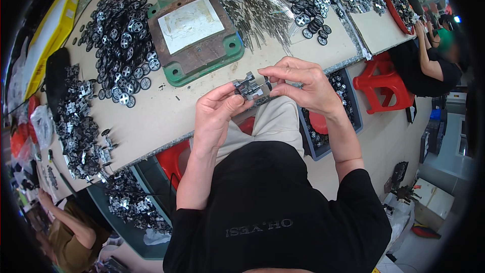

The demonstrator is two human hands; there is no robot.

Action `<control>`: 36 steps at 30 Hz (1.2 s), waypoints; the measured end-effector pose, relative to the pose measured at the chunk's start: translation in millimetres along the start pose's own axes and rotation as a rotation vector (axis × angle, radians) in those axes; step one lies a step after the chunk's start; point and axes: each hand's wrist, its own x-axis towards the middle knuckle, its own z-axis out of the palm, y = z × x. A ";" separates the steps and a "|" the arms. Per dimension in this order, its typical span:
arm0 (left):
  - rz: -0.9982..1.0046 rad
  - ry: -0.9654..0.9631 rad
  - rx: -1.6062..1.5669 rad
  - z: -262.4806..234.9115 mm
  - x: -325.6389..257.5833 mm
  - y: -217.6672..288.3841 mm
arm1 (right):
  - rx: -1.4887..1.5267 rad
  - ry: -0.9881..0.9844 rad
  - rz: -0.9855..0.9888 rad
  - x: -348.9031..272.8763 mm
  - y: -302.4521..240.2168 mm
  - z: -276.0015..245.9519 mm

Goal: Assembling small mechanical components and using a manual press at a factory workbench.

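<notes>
My left hand (216, 112) is closed round a small grey-and-black plastic toy chassis (247, 89), held just off the near edge of the table. Thumb and fingers of my right hand (308, 87) pinch a small black wheel (268, 84) at the chassis's right side. A thin metal axle seems to run between the two, though the fingers partly hide the joint. Just beyond my hands stands a press with a green base (174, 76) and a pale sheet (191, 24) on its plate.
Left of the press lies a heap of black wheels (124, 45), with chassis parts (81, 121) nearer me. Metal rods (247, 5) and more wheels (308, 12) lie to the right. Bins (357, 116) (136, 237) flank my legs. A red stool (386, 83) stands right; other people work on both sides.
</notes>
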 end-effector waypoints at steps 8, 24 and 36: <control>0.119 0.007 0.142 4.4 -1.9 -17.2 | 0.559 -0.022 0.467 -1.8 10.6 2.2; -0.033 -0.108 0.360 13.6 2.7 15.4 | 0.086 -0.210 0.262 9.0 -2.2 1.2; 0.510 0.371 1.118 -12.0 87.1 109.1 | 0.086 -0.014 0.270 40.8 8.4 -2.2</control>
